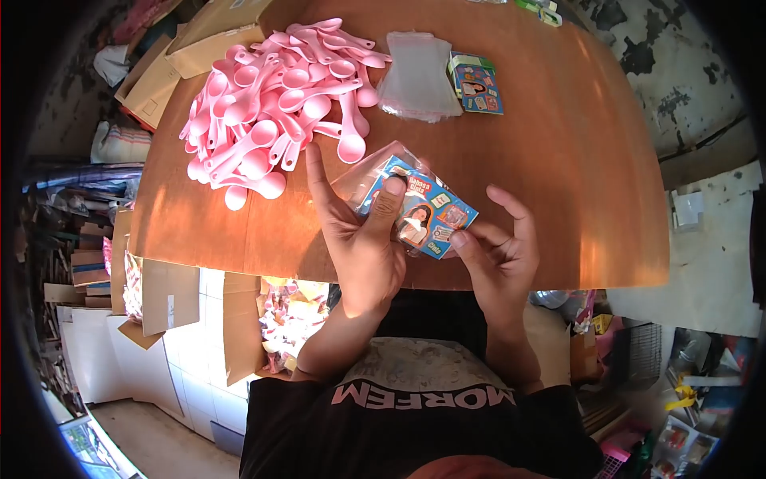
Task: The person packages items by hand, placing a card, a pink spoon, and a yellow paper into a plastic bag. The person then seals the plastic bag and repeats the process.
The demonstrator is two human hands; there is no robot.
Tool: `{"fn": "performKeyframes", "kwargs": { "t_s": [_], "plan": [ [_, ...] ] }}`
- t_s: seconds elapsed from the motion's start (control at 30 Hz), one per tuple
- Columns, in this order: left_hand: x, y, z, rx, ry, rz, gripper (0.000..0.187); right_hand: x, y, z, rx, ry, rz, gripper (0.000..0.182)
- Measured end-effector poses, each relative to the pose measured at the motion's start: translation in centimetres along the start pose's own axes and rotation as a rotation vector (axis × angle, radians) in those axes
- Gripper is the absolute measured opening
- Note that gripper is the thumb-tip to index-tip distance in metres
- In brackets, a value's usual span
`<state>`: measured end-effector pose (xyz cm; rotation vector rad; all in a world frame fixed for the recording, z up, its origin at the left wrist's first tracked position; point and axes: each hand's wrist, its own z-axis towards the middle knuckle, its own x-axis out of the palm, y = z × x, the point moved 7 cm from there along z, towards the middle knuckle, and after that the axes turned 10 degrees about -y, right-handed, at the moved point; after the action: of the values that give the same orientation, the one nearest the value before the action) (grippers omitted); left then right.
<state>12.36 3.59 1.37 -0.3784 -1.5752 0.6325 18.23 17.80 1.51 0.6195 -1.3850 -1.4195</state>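
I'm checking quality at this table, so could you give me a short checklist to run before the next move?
1. Printed card gripped: ok, left hand thumb on its face, right hand at its near corner.
2. Clear plastic at the card: ok, held in the left hand.
3. Card fully inside that plastic: cannot tell.
4. Plastic stack on the table: ok, lying beyond the hands.
5. More printed cards: ok, beside the plastic stack.
6. Pink spoons sorted into rows: not ok, heaped loosely.
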Motion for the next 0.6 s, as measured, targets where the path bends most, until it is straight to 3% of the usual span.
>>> {"fn": "performKeyframes", "kwargs": {
  "t_s": [0.23, 0.33, 0.43, 0.6],
  "plan": [
    [0.9, 1.1, -1.2, 0.042, 0.042, 0.071, 0.092, 0.9, -0.4, 0.2, -0.026, -0.107, -0.028, 0.046],
    [0.6, 0.8, -0.9, 0.031, -0.002, 0.044, 0.091, 1.1, -1.2, 0.4, 0.044, -0.060, 0.149, 0.043],
    [0.3, 0.9, -0.8, 0.015, -0.030, 0.015, 0.092, 1.4, -2.0, 0.2, 0.079, -0.030, 0.111, 0.035],
    [-0.4, 1.1, -1.9, 0.193, -0.047, 0.184, 0.094, 1.6, -1.5, -0.1, -0.005, -0.139, 0.032, 0.031]
  ]
}}
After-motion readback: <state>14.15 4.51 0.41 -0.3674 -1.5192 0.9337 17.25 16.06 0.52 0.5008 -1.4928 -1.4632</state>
